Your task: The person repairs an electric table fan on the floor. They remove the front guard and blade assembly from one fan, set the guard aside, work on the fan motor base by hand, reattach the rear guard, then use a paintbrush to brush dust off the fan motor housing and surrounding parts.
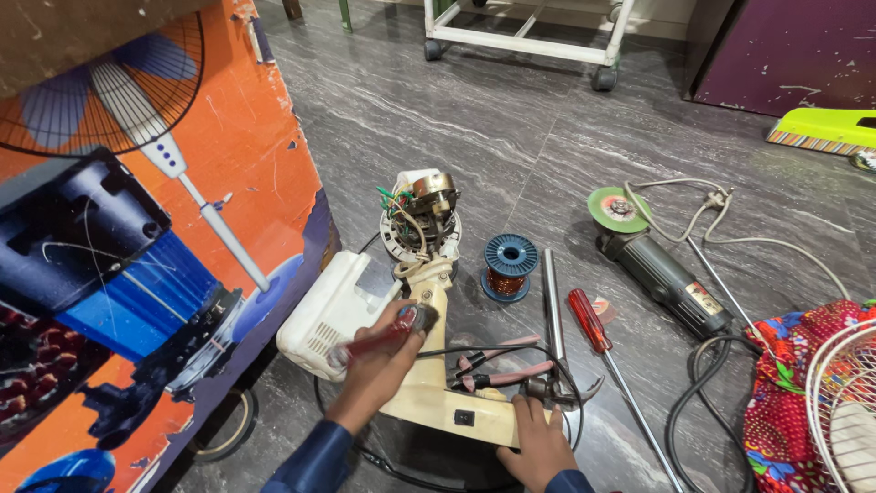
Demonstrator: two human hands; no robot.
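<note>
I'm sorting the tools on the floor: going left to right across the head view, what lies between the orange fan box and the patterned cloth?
Orange fan box → white motor cover → copper wire spool → metal rod → red-handled screwdriver → angle grinder → patterned cloth.

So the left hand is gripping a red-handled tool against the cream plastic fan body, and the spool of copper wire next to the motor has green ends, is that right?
Not quite. The head view shows the spool of copper wire has blue ends, not green. The rest holds: the left hand grips a red-handled tool against the cream plastic fan body, and the spool sits beside the motor.
</note>
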